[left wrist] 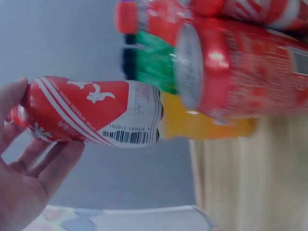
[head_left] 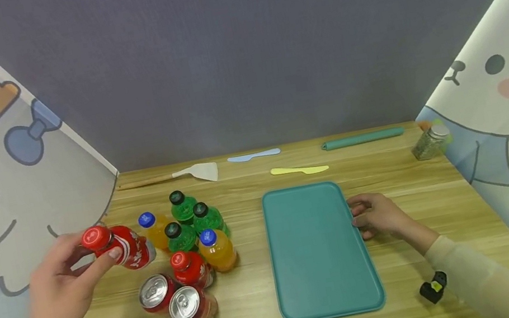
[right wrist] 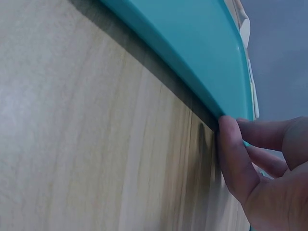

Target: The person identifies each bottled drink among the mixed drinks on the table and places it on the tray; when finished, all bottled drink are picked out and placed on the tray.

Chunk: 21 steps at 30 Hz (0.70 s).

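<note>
My left hand (head_left: 58,279) grips a red soda bottle (head_left: 132,247) near its cap, and the bottle is tilted, its base toward the group of drinks. The left wrist view shows the white barcode panel of the bottle (left wrist: 96,110) and the fingers curled about its upper part. Over on the right, my right hand (head_left: 379,215) pinches the right rim of a teal tray (head_left: 322,252) lying on the table. In the right wrist view the thumb and fingers of the right hand (right wrist: 269,163) meet at the tray's edge.
Left of the tray stand orange drink bottles (head_left: 218,252), green bottles (head_left: 209,219), another red bottle (head_left: 193,271) and two red cans (head_left: 194,307). Along the back lie a spatula (head_left: 203,171), blue knife (head_left: 254,155), yellow knife (head_left: 299,170) and green rod (head_left: 363,138). A spice jar (head_left: 430,142) is at right.
</note>
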Motion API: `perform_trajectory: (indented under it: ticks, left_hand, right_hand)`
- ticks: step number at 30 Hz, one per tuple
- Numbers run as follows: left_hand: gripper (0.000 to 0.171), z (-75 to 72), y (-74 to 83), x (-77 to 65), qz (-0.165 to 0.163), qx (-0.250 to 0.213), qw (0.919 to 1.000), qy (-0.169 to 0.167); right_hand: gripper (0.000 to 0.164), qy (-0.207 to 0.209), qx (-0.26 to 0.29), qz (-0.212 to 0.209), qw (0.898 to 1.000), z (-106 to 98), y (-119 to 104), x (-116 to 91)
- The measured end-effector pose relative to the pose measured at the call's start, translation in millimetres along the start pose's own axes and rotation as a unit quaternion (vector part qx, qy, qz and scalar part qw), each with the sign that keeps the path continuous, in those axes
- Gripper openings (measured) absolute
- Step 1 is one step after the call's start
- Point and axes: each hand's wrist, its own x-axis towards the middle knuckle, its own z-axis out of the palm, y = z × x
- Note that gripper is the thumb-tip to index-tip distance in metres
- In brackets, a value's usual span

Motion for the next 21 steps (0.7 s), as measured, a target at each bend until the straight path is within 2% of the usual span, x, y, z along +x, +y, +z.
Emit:
perform_trajectory:
  ticks: [5,9,14,21]
  left_hand:
    - [0.043,-3.2,30.2,9.2,0.002,-0.002,0.9998,0.02]
    - [0.042,-3.4,50.6,17.9,0.005,0.0,0.9998,0.018]
    - [0.04,6.3,75.7,30.1,0.032,-0.005,0.9995,-0.008]
    - [0.038,38.0,105.9,45.9,0.05,-0.032,0.9955,-0.074]
  right_hand:
    - [0.062,-0.004,0.004,-0.004,1.0,1,1,0]
    - [0.061,0.0,0.002,-0.004,1.0,2,0,0]
    - [0.061,0.005,-0.004,-0.004,1.0,2,-1,0]
    - [0.061,0.009,-0.004,0.0,1.0,2,0,-2]
